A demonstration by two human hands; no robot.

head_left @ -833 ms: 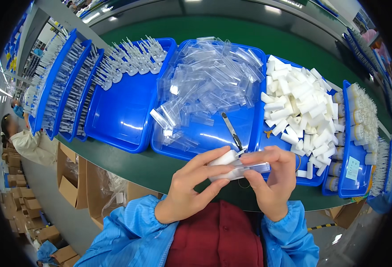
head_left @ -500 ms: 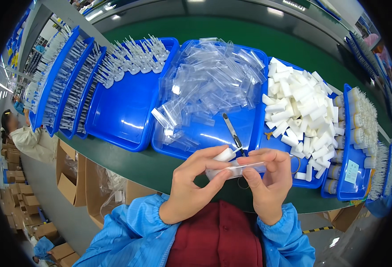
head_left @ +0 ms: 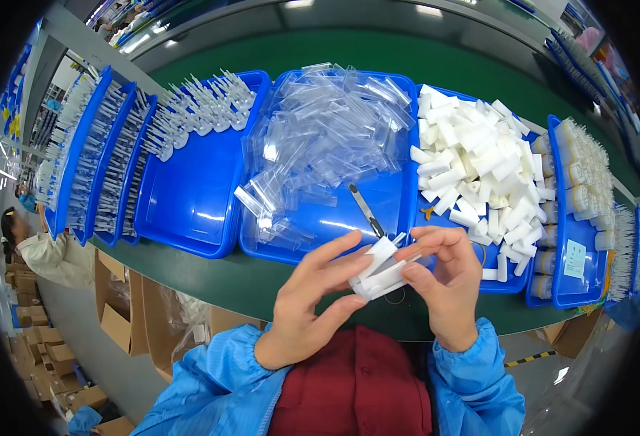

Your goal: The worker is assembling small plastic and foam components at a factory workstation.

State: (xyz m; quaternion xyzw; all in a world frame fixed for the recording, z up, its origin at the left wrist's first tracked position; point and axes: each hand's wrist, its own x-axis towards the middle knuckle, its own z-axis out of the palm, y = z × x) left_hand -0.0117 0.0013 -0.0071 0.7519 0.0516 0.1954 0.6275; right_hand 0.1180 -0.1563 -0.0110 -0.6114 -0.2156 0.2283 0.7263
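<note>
The left hand [head_left: 313, 305] is curling its fingers and thumb around a small white plastic tube [head_left: 375, 258], so it is mostly closed and is pinching the tube near its top. The right hand [head_left: 447, 287] is also bent in close, and its fingertips are pinching a thin clear plastic sleeve [head_left: 387, 280] that is lying against the white tube. The two hands are almost touching each other, and the tube and sleeve are sitting between them, just above the near edge of the long green table [head_left: 262, 280]. Both arms are wearing bright blue sleeves [head_left: 211, 385].

Just behind the hands, a big blue plastic tray [head_left: 320, 225] is holding a heap of clear plastic sleeves [head_left: 327, 138]. A thin dark metal tool [head_left: 365, 209] is lying in this tray, close to the fingers. To the right, another blue tray [head_left: 512, 280] is holding a pile of short white tubes [head_left: 480, 167]. Farther right, a narrow blue tray [head_left: 556, 240] is holding rows of round pale bottles [head_left: 585, 182].

To the left, a wide blue tray [head_left: 189, 196] is mostly bare in front, with clear pointed plastic parts [head_left: 196, 105] lined up along its back. More blue trays [head_left: 91, 167] are standing beside it, farther left.

Down at the left, brown cardboard boxes [head_left: 116, 312] are sitting on the floor, and another person in a pale top [head_left: 44, 251] is standing near them.
</note>
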